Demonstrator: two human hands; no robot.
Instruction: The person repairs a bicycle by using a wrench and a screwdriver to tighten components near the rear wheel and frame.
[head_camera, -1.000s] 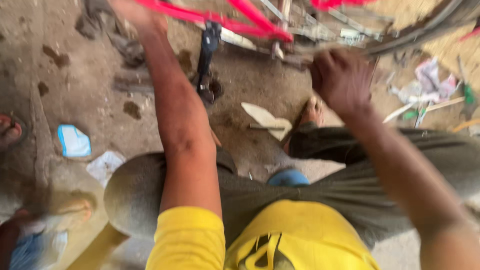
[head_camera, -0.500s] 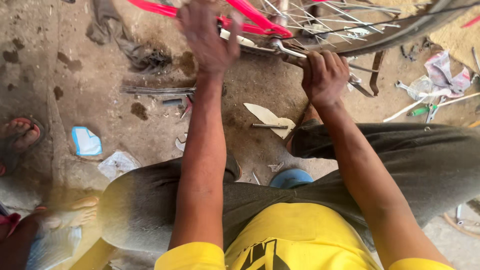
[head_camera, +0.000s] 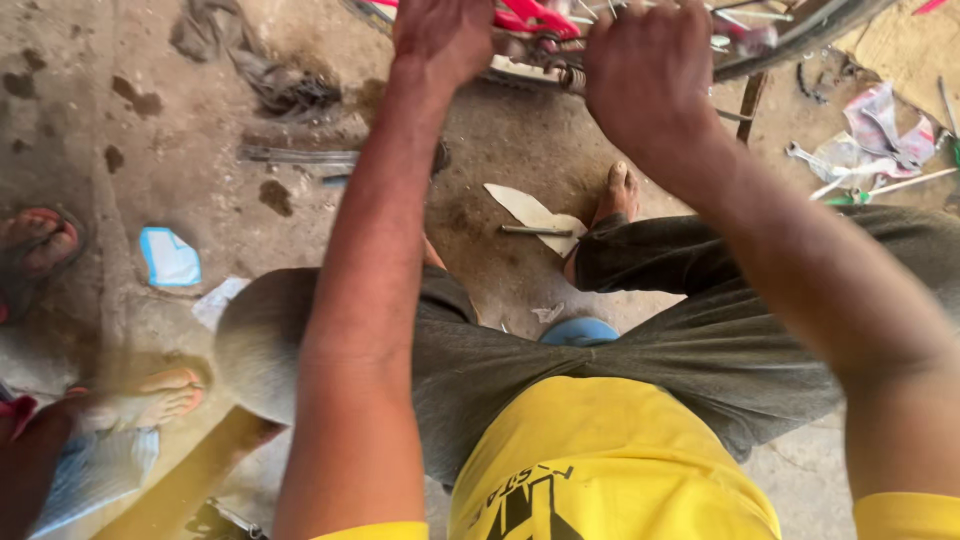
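Note:
I sit low on the ground, both arms stretched toward a red bicycle frame (head_camera: 535, 18) at the top edge. My left hand (head_camera: 440, 35) lies on the frame's left end, and its fingers run off the picture. My right hand (head_camera: 650, 75) is curled into a fist around a part by the wheel hub, where a small spring (head_camera: 575, 75) and spokes show. The black tyre (head_camera: 800, 40) curves away to the right of that hand. My bare foot (head_camera: 620, 190) rests below the wheel.
On the dirt floor lie a pale card scrap (head_camera: 530, 210) with a metal pin (head_camera: 535, 231), a metal bar (head_camera: 300, 155), a dark rag (head_camera: 275, 80) and a blue scrap (head_camera: 168, 257). Litter and tools (head_camera: 880, 140) are at right. Another person's sandalled foot (head_camera: 40, 240) and bare foot (head_camera: 150, 395) are at left.
Both hands have come closer together on the bicycle. The right hand went up from below the frame to the hub, and the left hand shifted right along the red frame.

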